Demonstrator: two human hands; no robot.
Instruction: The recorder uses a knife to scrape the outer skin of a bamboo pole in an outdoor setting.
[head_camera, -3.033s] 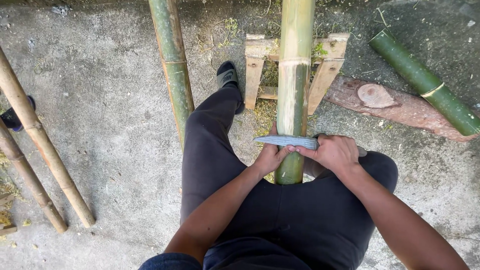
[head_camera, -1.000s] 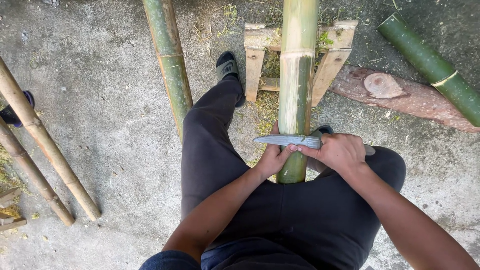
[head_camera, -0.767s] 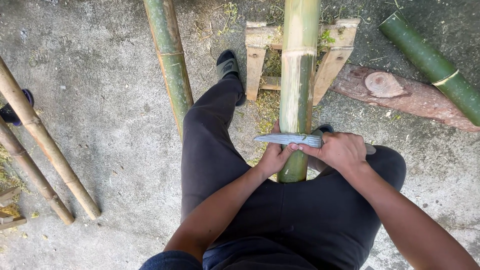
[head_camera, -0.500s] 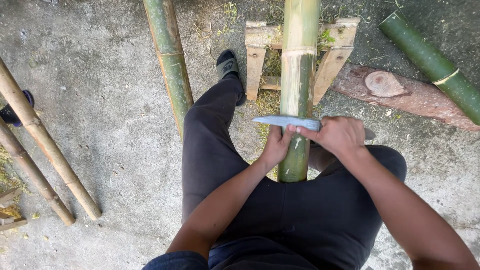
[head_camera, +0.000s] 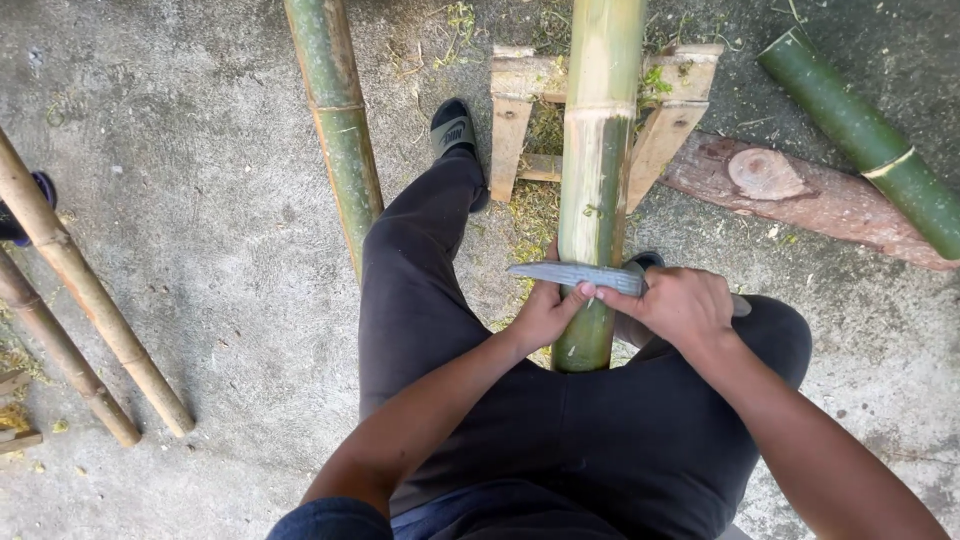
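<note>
Right hand (head_camera: 682, 303) clenched on the handle end of a flat grey blade (head_camera: 575, 275); left hand (head_camera: 545, 312) fingers pinch its far end. Blade lies crosswise on the peeled bamboo pole (head_camera: 597, 170), whose long axis runs straight away between the knees onto a wooden trestle (head_camera: 512, 110). Concrete floor (head_camera: 200, 250); more bamboo poles and a log (head_camera: 800, 195) around.

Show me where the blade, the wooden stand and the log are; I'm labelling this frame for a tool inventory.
blade (head_camera: 565, 273): head view, on the flat grey face left of the bamboo pole.
wooden stand (head_camera: 508, 130): head view, on its left leg.
log (head_camera: 800, 195): head view, on the reddish bark right of the cut knot.
</note>
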